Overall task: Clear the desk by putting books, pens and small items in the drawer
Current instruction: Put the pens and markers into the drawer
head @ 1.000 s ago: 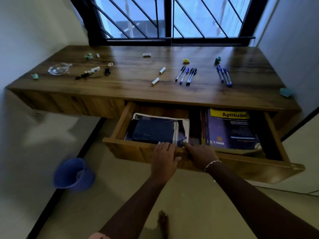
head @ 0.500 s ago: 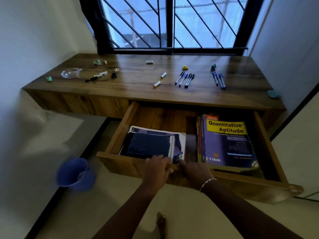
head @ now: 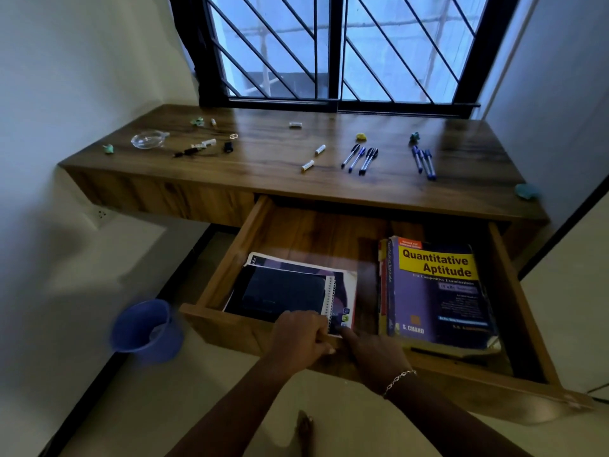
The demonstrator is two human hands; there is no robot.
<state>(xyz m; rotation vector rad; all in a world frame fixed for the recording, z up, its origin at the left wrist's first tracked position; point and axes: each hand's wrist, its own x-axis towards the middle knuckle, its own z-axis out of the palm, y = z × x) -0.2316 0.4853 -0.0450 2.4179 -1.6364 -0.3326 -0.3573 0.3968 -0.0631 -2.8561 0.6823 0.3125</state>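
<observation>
Sliding further out: brown wooden drawer (head: 230,258), left hand (head: 298,334) & right hand (head: 372,354) gripping its front; dark spiral notebook (head: 283,291) just beyond them.

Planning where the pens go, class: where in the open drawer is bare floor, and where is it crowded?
Bare: the drawer floor behind the notebooks, up to the desk, and the strip between notebooks and Quantitative Aptitude book. Crowded: front left; the right side.

The left hand (head: 298,334) grips the open drawer (head: 230,329) front, the right hand (head: 374,354) alongside; books (head: 438,291) lie inside, pens (head: 360,156) on the desk (head: 263,173).
</observation>
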